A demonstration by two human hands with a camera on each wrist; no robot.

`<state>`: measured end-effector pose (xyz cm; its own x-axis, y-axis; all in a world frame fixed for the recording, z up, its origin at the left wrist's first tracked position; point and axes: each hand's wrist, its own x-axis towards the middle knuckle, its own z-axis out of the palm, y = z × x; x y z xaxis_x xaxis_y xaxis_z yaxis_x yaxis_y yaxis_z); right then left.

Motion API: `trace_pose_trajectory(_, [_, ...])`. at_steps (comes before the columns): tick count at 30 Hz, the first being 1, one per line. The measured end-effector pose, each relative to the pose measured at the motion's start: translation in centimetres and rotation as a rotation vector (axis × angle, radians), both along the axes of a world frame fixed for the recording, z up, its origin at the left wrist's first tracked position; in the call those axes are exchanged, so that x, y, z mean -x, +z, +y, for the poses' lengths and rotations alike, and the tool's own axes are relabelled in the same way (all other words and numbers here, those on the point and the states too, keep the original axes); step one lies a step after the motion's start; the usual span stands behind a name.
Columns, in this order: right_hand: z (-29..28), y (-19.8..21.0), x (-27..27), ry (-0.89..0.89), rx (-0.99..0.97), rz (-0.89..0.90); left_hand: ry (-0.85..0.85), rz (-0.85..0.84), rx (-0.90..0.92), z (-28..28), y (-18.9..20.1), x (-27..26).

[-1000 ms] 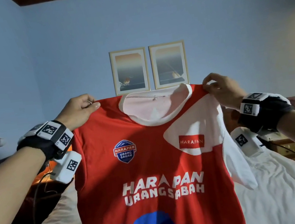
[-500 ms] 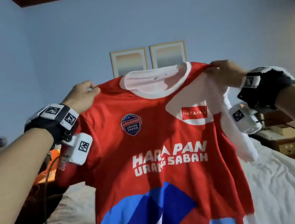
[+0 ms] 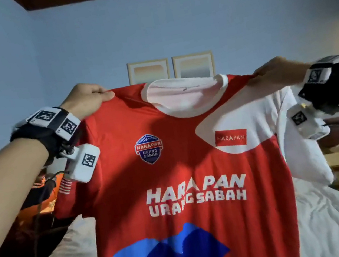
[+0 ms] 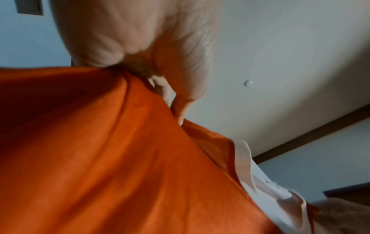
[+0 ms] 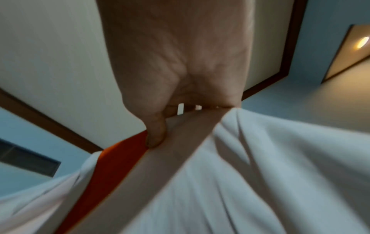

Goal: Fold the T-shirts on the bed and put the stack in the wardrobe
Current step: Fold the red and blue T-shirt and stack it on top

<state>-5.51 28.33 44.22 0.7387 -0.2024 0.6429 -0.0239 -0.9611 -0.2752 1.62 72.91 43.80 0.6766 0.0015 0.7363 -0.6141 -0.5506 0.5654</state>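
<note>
Head view has the red T-shirt up in the air, spread wide above the white bed, left hand pinching one shoulder at ten o'clock and right hand pinching the other at two o'clock (white sleeve hanging below it). Two framed pictures peek over the collar at twelve o'clock on the blue wall.

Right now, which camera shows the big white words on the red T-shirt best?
The head view: the red T-shirt hangs facing it, words readable. The left wrist view shows only orange-red cloth, the right wrist view mostly white sleeve; no words.
</note>
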Motion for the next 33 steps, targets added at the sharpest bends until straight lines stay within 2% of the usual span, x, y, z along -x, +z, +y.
trace_pose_trajectory(3, [-0.5, 2.3, 0.3, 0.055, -0.054, -0.028, -0.142, -0.014, 0.142, -0.8, 1.1, 1.0])
trace_pose_trajectory(5, [-0.4, 2.5, -0.4, 0.061, -0.123, -0.117, -0.185, 0.022, 0.191, -1.7, 0.0, 0.7])
trace_pose_trajectory(7, [0.6, 0.6, -2.1, -0.054, -0.094, -0.156, -0.133, 0.083, 0.118, -2.9, -2.9, -0.1])
trace_pose_trajectory(9, [2.8, -2.8, -3.6, -0.168, -0.059, -0.051, -0.033, 0.19, -0.007, -3.5, -7.2, -0.9])
trace_pose_trajectory(11, [5.3, -6.4, -5.2, -0.057, -0.266, 0.1, 0.078, 0.275, -0.07, -2.4, -10.8, -1.5])
trace_pose_trajectory(13, [7.3, -8.2, -7.6, 0.179, -0.51, 0.19, 0.195, 0.285, -0.053, 0.1, -11.8, -1.6])
trace_pose_trajectory(16, [10.9, -7.3, -11.6, 0.463, -0.81, 0.181, 0.352, 0.15, 0.032, 3.9, -7.8, -0.1])
trace_pose_trajectory(18, [14.0, -5.1, -12.9, 0.582, -1.074, 0.086, 0.321, 0.017, 0.093, 5.7, -3.1, 1.5])
trace_pose_trajectory(19, [15.3, -4.0, -13.4, 0.599, -1.147, 0.07, 0.263, -0.046, 0.122, 6.1, -1.0, 2.5])
trace_pose_trajectory(21, [17.5, -2.7, -13.6, 0.616, -1.176, 0.078, 0.126, -0.125, 0.162, 5.7, 1.7, 4.8])
trace_pose_trajectory(24, [17.8, -4.1, -15.1, 0.644, -1.116, 0.13, -0.034, -0.135, 0.093, 2.5, 1.4, 8.3])
trace_pose_trajectory(26, [16.8, -7.1, -16.7, 0.59, -0.98, 0.147, -0.158, -0.028, 0.014, -0.5, -1.3, 9.0])
trace_pose_trajectory(28, [15.0, -11.2, -17.9, 0.482, -0.796, 0.181, -0.248, 0.117, -0.031, -4.2, -5.9, 8.5])
trace_pose_trajectory(30, [12.8, -15.8, -18.1, 0.411, -0.666, 0.29, -0.286, 0.262, -0.06, -8.4, -12.2, 7.9])
trace_pose_trajectory(33, [8.3, -23.5, -18.9, 0.339, -0.649, 0.427, -0.319, 0.427, -0.136, -14.9, -23.6, 7.8])
